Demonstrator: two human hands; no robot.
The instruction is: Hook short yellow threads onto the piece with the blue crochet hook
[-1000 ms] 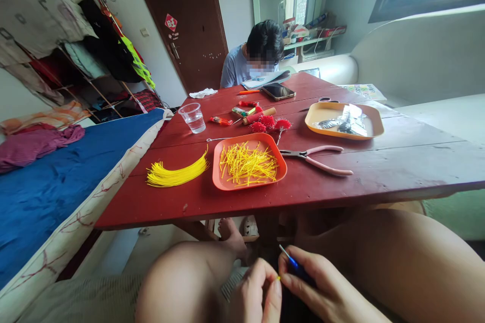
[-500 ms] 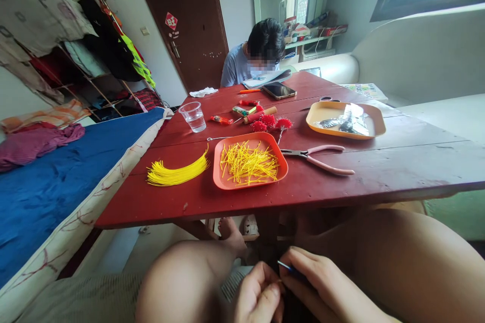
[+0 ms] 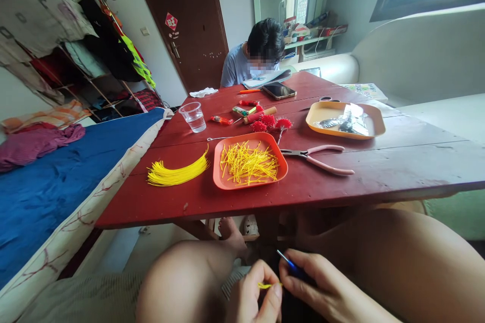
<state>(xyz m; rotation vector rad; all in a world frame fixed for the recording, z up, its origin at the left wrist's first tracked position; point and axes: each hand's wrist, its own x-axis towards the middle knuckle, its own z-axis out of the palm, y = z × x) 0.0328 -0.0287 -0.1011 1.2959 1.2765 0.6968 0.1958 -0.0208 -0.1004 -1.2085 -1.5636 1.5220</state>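
Low between the knees, my left hand [image 3: 252,290] pinches a short yellow cord [image 3: 264,285] between thumb and fingers. Close beside it on the right, my right hand [image 3: 320,280] is closed round a blue-handled tool [image 3: 292,265] whose thin metal shaft points up and left; its tip is too small to make out. The fingertips of both hands almost meet at the cord's end. On the table above them, an orange-red tray [image 3: 216,169] holds many loose yellow cords [image 3: 248,162]. Left of that tray lies a bundle of longer yellow cords [image 3: 178,172].
Pink-handled pliers [image 3: 322,157] lie right of the tray on the red table [image 3: 159,209]. Behind are red tufted pieces [image 3: 268,121], a cup of water [image 3: 194,118], a phone [image 3: 279,91] and a yellow tray [image 3: 373,131] with plastic packets. A person [image 3: 242,63] sits opposite.
A loop of yellow cord now shows in my left hand. The blue-handled tool has tilted and risen slightly, showing more of its handle. Things on the table have stayed put.
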